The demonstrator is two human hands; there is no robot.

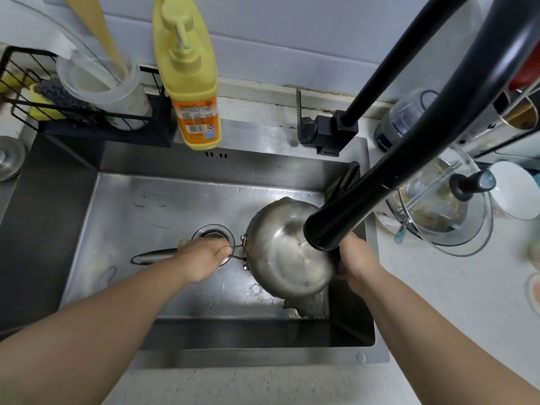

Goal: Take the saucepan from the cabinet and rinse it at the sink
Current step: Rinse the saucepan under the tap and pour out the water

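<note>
Gripping the handle (155, 255) close to its forked bracket, the left hand (201, 258) has its fingers closed around the metal, with the thumb lying along the top toward the pan body. The saucepan (287, 258) is held inside the sink (146, 206), tilted so that its outer base faces the camera, to the right of the drain (213, 232). The right hand (356, 258) is at the far right edge of the pan; its fingers reach behind the rim and are hidden, so their grip cannot be confirmed. The black faucet spout (336, 226) crosses in front of the pan and covers part of its upper right side and part of the right hand. Water appears as a blurred sheet below the lower edge of the pan; its source is hard to make out. The pan interior is not visible. A yellow soap bottle (187, 74) stands on the sink's rear ledge, well apart from the pan.
</note>
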